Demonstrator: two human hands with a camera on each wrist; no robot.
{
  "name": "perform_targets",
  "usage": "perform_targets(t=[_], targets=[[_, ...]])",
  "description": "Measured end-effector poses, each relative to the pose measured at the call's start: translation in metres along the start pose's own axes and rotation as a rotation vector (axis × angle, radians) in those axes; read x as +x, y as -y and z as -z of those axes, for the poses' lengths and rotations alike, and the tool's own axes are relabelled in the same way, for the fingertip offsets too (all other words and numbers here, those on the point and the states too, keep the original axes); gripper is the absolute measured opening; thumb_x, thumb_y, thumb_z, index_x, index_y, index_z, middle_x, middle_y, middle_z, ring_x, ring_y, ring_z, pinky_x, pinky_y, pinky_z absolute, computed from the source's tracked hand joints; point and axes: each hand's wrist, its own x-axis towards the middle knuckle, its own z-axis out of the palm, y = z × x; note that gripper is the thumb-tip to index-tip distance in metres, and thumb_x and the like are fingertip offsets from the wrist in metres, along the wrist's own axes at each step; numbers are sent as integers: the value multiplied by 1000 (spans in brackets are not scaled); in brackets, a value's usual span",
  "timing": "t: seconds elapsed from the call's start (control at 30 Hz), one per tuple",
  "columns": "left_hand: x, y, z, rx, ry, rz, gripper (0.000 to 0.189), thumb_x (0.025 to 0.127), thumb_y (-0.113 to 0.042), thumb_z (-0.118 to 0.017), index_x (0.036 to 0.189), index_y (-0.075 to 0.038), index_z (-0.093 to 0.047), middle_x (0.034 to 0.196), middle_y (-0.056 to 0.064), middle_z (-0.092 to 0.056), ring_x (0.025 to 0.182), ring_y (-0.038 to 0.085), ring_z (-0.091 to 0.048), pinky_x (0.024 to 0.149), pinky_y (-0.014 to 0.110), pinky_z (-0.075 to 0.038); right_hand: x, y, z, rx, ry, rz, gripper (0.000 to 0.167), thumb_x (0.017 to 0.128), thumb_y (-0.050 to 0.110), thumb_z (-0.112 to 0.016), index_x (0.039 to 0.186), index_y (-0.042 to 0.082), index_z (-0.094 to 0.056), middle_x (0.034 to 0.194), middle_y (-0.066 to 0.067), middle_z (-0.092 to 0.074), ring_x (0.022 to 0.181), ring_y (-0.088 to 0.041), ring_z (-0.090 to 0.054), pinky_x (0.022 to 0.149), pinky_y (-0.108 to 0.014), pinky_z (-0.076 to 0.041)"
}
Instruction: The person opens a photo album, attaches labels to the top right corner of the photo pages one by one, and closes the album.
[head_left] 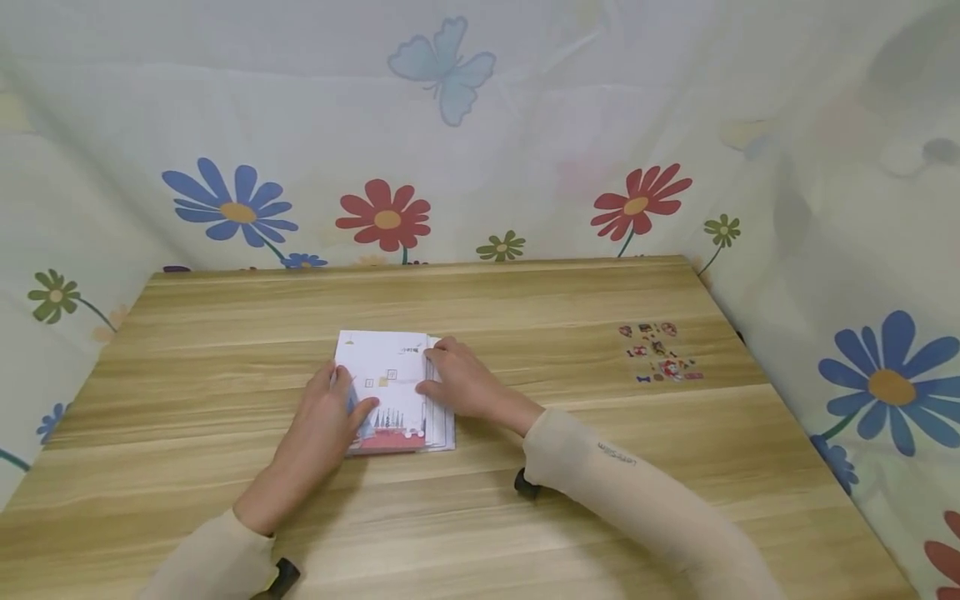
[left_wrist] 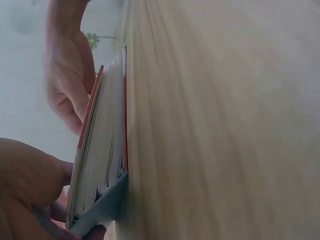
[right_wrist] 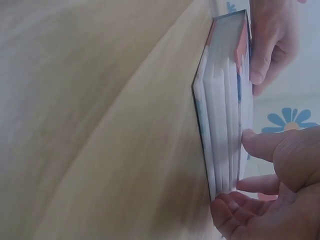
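Observation:
A thick hardcover notebook [head_left: 378, 354] lies on the wooden table, its white cover printed with small drawings and a red band along the near edge. My left hand [head_left: 318, 425] grips it at the spine side, thumb over the cover. In the left wrist view, fingers bend round the blue-grey spine [left_wrist: 102, 207]. At the opposite side my right hand [head_left: 468, 383] holds the page edge. The right wrist view shows its thumb on the top cover and curled fingers against the lower corner of the pages [right_wrist: 220, 120], which stand slightly fanned.
A clear sheet of colourful stickers [head_left: 660, 354] lies on the right part of the wooden table [head_left: 540, 308]. A pale cloth [head_left: 315, 108] with printed flowers and a butterfly hangs behind and beside the table.

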Motion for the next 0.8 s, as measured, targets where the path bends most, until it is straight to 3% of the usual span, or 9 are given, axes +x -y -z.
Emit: perform_targets(t=[0.27, 0.6, 0.8], targets=[[1, -17, -9, -1, 39, -7, 69, 96, -21, -76, 134, 28, -46, 147, 46, -38, 132, 57, -46, 106, 61, -44, -11, -20, 9, 34, 9, 26, 60, 98, 25, -73, 146, -6, -53, 142, -23, -53, 130, -33, -54, 113, -41, -42], [7, -49, -26, 11, 33, -77, 72, 93, -25, -80, 132, 27, -49, 144, 45, -42, 130, 52, -51, 105, 55, -47, -37, -48, 23, 119, -42, 6, 57, 94, 18, -78, 140, -8, -57, 136, -24, -56, 120, -34, -58, 106, -45, -48], [11, -63, -34, 26, 19, -90, 71, 92, -27, -81, 131, 25, -52, 144, 45, -42, 128, 53, -53, 104, 54, -49, -45, -62, 30, 131, -33, 9, 56, 94, 17, -78, 140, -8, -58, 137, -24, -56, 112, -30, -59, 99, -42, -51]])
